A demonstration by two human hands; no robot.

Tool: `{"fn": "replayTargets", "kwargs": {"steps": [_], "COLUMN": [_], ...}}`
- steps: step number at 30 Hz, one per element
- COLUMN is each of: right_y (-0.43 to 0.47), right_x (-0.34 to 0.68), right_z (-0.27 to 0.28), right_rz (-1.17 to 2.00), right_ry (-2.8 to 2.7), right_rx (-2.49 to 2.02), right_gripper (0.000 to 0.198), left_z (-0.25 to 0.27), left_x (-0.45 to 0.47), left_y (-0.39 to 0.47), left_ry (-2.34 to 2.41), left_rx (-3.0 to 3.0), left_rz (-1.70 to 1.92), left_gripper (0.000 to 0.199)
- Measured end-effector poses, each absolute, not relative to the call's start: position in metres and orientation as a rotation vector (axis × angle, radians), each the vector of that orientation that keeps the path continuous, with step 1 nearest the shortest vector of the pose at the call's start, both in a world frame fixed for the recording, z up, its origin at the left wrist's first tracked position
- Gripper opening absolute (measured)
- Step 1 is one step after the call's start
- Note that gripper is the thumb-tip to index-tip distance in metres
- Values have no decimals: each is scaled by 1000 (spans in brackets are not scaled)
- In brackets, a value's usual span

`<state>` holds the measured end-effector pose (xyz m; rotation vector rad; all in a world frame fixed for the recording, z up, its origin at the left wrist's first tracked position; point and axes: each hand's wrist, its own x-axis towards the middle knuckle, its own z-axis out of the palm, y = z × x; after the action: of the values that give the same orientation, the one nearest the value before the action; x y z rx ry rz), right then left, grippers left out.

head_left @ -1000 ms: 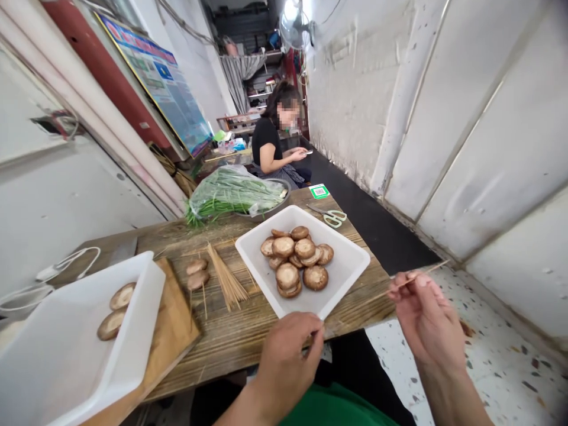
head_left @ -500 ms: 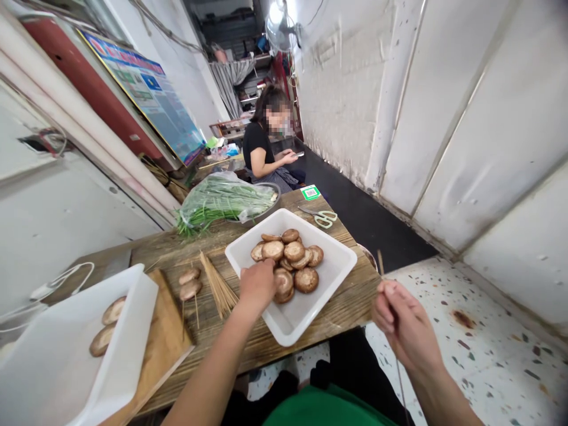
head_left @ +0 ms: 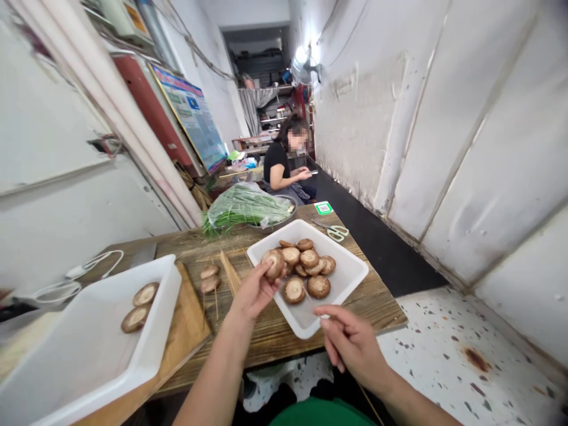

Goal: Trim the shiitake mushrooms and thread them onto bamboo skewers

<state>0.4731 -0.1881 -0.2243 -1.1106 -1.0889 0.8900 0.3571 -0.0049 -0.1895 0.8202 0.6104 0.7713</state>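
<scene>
My left hand point(head_left: 257, 293) grips a brown mushroom point(head_left: 273, 262), raised above the left side of a white plastic tray point(head_left: 352, 278). Several more mushrooms point(head_left: 318, 286) lie in that tray, many with their pale undersides up. At the tray's near edge, my right hand point(head_left: 348, 337) pinches a thin wooden skewer point(head_left: 369, 402); its shaft trails down behind the hand, and its tip is blurred. To the left, two mushrooms point(head_left: 210, 278) are threaded on skewers on the wooden table. A bundle of loose skewers point(head_left: 229, 273) lies between them and the tray.
A second white tray point(head_left: 155, 346) on a wooden board point(head_left: 193, 313) holds two mushrooms at left. Bagged green stalks point(head_left: 248, 204) fill a basin at the back. Scissors point(head_left: 335, 231) and a QR card point(head_left: 323, 208) lie near the far corner. A person point(head_left: 286, 160) sits beyond, holding a phone.
My left hand has lifted a mushroom from the pile. My right hand has moved left with the skewer, from beside the table to the tray's near edge. The view has shifted.
</scene>
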Motion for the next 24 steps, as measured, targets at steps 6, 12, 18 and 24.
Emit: {"fn": "replayTargets", "kwargs": {"steps": [6,12,18,24], "right_y": [-147,-134,-131,-130], "right_x": [412,379,365,371], "right_z": [-222,-236,-248,-249], "right_rz": [985,1018,900,930], "right_ry": [-1283,-1449,-1479,-1378], "right_rx": [-1095,-1175,-1256,-1222], "right_gripper": [33,33,32,34], "left_z": [-202,-216,-216,-210], "left_x": [298,258,251,253], "left_y": [-15,-13,-17,-22], "left_ry": [601,495,425,378], "left_rx": [378,222,29,126], "left_rz": [1068,1196,1207,1230], "left_gripper": [8,15,38,28]}}
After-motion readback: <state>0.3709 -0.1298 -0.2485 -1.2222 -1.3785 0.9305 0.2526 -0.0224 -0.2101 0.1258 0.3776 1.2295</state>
